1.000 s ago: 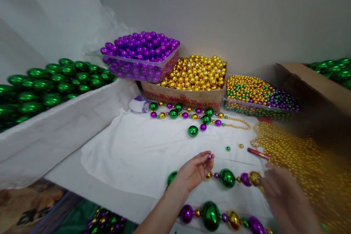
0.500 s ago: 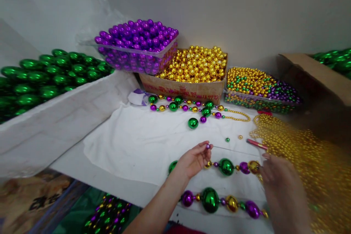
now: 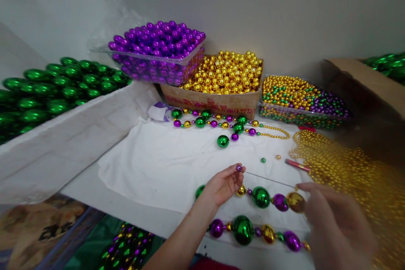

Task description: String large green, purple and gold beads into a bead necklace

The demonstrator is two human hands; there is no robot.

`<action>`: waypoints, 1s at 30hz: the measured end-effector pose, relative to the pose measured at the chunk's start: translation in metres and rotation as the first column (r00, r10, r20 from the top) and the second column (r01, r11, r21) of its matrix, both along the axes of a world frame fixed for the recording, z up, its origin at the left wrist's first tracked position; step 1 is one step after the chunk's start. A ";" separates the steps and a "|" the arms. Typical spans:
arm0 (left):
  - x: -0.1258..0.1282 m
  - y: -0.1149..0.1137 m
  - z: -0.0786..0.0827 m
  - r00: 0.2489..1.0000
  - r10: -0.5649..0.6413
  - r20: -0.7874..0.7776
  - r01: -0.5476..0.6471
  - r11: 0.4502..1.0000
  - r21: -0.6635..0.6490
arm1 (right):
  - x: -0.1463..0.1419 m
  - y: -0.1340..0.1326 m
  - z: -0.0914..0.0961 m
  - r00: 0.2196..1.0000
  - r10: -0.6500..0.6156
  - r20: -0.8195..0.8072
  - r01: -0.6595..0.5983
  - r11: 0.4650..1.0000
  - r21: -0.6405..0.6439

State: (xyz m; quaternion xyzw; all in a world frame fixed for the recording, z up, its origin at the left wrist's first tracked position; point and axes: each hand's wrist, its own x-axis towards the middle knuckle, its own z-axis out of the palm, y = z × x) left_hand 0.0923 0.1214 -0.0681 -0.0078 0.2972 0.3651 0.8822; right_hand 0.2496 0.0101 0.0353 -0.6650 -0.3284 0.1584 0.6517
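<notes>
My left hand (image 3: 224, 184) pinches a small purple bead (image 3: 238, 168) between thumb and fingertips above the white cloth (image 3: 164, 168). A thin needle or wire (image 3: 268, 180) runs from that bead rightward to my right hand (image 3: 337, 223), which is blurred and closed on its far end. Just below the hands lies a strand of large green, purple and gold beads (image 3: 272, 200). A second such strand (image 3: 253, 232) lies nearer to me.
At the back stand a tray of purple balls (image 3: 158, 50), a carton of gold balls (image 3: 221, 80) and a tray of small mixed beads (image 3: 300, 101). Green balls (image 3: 47, 88) fill a box at left. A gold bead pile (image 3: 348, 168) lies right. Loose beads and a red tool (image 3: 297, 165) lie nearby.
My right hand has risen from the cloth and closed on the needle, now stretched between both hands. The left hand kept its pinch on the purple bead.
</notes>
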 end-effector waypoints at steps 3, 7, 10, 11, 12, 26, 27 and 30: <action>-0.003 0.000 -0.001 1.000 -0.015 0.008 0.015 1.000 0.010 | -0.006 -0.002 0.004 0.999 -0.007 0.032 0.007 1.000 0.013; -0.005 0.000 -0.004 0.999 -0.040 0.022 0.039 0.999 0.029 | -0.012 -0.002 0.002 0.997 -0.004 0.077 0.003 1.000 0.019; -0.006 0.000 -0.006 0.998 -0.044 0.035 0.043 0.998 0.034 | -0.012 0.000 -0.004 0.992 0.019 0.124 -0.026 0.998 0.052; -0.006 0.000 -0.006 0.998 -0.046 0.036 0.045 0.998 0.035 | -0.011 0.000 -0.006 0.989 0.032 0.144 -0.043 0.996 0.077; -0.006 0.000 -0.006 0.998 -0.049 0.038 0.047 0.998 0.035 | -0.010 0.000 -0.008 0.985 0.045 0.166 -0.063 0.993 0.101; -0.006 -0.004 -0.005 0.999 -0.032 0.008 0.031 0.998 0.063 | -0.011 0.001 -0.011 0.982 0.072 0.177 -0.089 0.992 0.089; -0.006 -0.004 -0.006 0.999 -0.033 0.006 0.032 0.997 0.066 | -0.010 0.000 -0.012 0.984 0.078 0.159 -0.091 0.993 0.078; -0.004 -0.004 -0.005 0.999 -0.034 0.001 0.034 0.998 0.057 | -0.003 0.001 -0.017 0.991 0.077 0.113 -0.081 0.996 0.039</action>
